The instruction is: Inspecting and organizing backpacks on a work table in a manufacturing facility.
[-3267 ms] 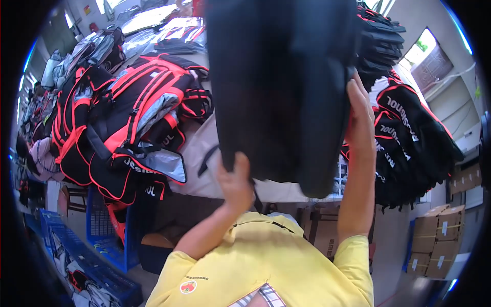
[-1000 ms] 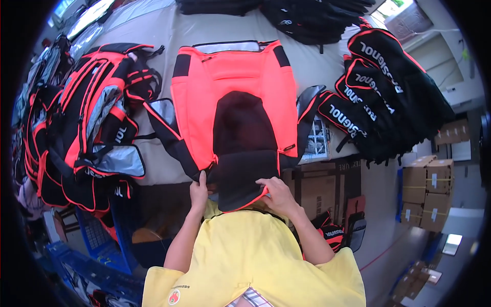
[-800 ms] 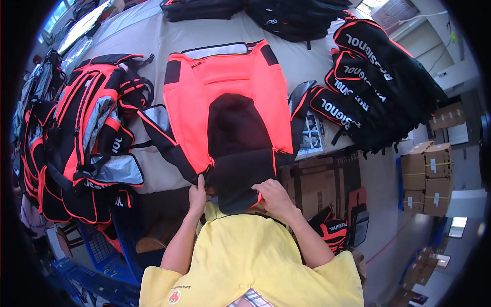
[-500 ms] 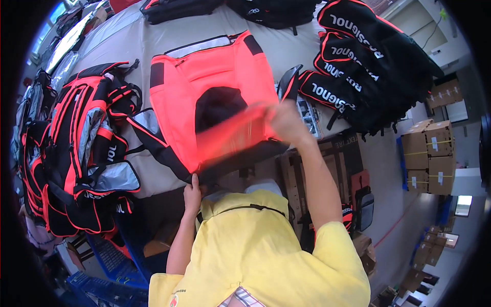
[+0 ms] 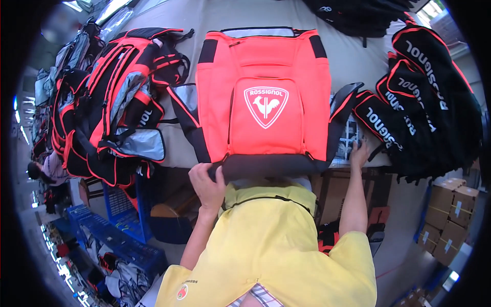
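A bright coral-red and black bag (image 5: 266, 56) lies flat before me, its front panel showing a white shield emblem with a bird. My left hand (image 5: 207, 187) is at the lower left corner of this bag, thumb and fingers closed about its black bottom edge. To the right of the bag, my right hand (image 5: 359, 155) rests at the table's front edge. Its fingers are bent round a small dark thing, too small to name, beside a patterned grey-white sheet or tray (image 5: 349, 134). Black side wings with coral trim spread out from both sides of the bag.
Several black and coral bags (image 5: 110, 97) are heaped on the left. Black bags with white lettering (image 5: 434, 97) are piled on the right, and another black bag (image 5: 353, 18) lies at the back. Blue crates (image 5: 120, 204) stand below left, cardboard boxes (image 5: 450, 215) at far right.
The front flap, blurred in my right hand before, now lies flat over the dark opening, emblem up. My right hand has let it go and moved right to the table edge. The view has shifted left.
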Tool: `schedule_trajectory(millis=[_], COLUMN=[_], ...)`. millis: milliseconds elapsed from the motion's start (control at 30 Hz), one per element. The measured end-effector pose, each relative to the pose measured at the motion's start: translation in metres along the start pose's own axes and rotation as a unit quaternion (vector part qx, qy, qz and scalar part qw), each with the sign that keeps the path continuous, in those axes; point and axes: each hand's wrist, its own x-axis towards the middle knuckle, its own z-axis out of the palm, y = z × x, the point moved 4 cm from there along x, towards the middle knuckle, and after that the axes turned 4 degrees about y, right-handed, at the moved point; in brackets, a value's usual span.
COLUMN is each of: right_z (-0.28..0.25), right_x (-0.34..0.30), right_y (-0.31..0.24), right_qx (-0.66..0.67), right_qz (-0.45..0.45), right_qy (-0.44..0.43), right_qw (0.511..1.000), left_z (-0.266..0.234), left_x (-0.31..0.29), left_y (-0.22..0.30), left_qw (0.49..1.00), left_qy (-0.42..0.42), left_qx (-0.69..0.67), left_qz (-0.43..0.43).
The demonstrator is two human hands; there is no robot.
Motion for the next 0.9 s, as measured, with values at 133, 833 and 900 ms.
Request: schedule_trajectory(millis=[133,833,900], right_z=[0.016,-0.153,-0.150], right_x=[0.020,-0.229,-0.232], right_y=[0.018,-0.249,-0.264], right_qx=[0.024,0.454,0.377], right_qz=[0.067,0.079,0.068], right_qy=[-0.068,-0.368,-0.373], right_qw=[0.995,0.807,0.845], left_z=[0.018,0.084,0.085], left_x=[0.021,0.001,0.002], left_y=[0.062,0.050,0.043], left_qw=[0.971,0.929,0.928], left_qy=[-0.136,-0.295,-0.293], left_qx=[-0.102,-0.079,-0.094], left_qz=[0.167,0.210,0.209])
